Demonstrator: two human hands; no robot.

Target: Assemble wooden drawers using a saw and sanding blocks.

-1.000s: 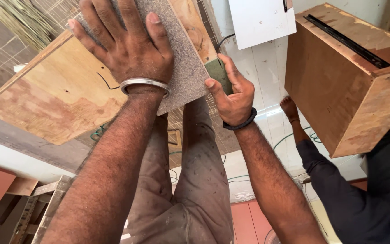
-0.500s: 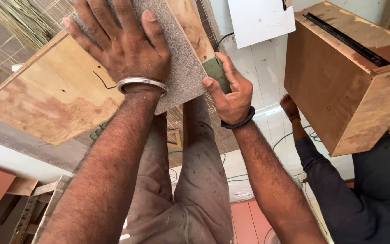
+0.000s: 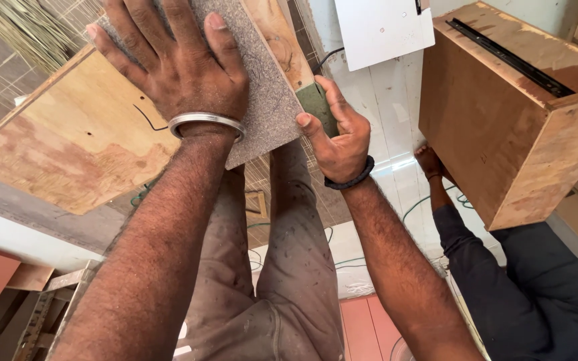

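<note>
Grey sheet (image 3: pixel 262 100): we keep left hand (image 3: pixel 175 67) flat, fingers spread; right hand (image 3: pixel 336 137) pinches edge, steady on plywood box (image 3: pixel 75 147).

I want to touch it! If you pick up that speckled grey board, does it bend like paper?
Probably not: the grey board stays flat under the left hand. Its grainy face likely grips. The right hand steadies its edge, so it may slide.

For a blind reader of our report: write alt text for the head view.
Seen from above, the left hand presses flat on a grey speckled panel lying over a plywood board, while the right hand grips the panel's edge around a small green piece. Another person's hand reaches under a plywood box.
</note>
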